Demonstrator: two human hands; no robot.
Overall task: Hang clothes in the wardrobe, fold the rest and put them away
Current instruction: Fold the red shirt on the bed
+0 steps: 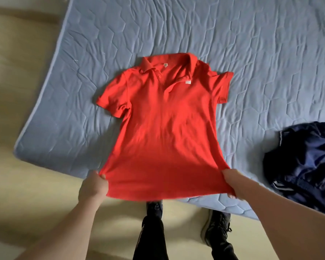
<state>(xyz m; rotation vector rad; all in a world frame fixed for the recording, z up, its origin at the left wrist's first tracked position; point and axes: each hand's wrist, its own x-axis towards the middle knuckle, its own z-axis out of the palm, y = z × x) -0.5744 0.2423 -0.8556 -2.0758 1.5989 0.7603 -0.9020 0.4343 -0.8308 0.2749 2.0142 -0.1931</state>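
Head view. I see no box, basket or drawer here; the bearing surface is a blue quilted mattress (251,53) lying on a pale yellowish floor (17,91).

Hands. My left hand (93,185) grips the lower left corner of the red polo shirt (163,124), fingers curled round the hem, knuckles toward the camera. My right hand (231,182) grips the lower right corner of the same hem; its fingers are mostly hidden under the fabric, but the cloth is bunched in the grasp. Both forearms reach in from the bottom edge of the view.

Position of the shirt. It lies front side up on the mattress, collar away from me, both short sleeves spread outward. The hem is stretched taut between the two hands and overhangs the near edge of the mattress. A crumpled dark blue garment (304,166) lies on the mattress to the right, apart from the shirt. Two dark shoes (216,228) stand on the floor below the hem.
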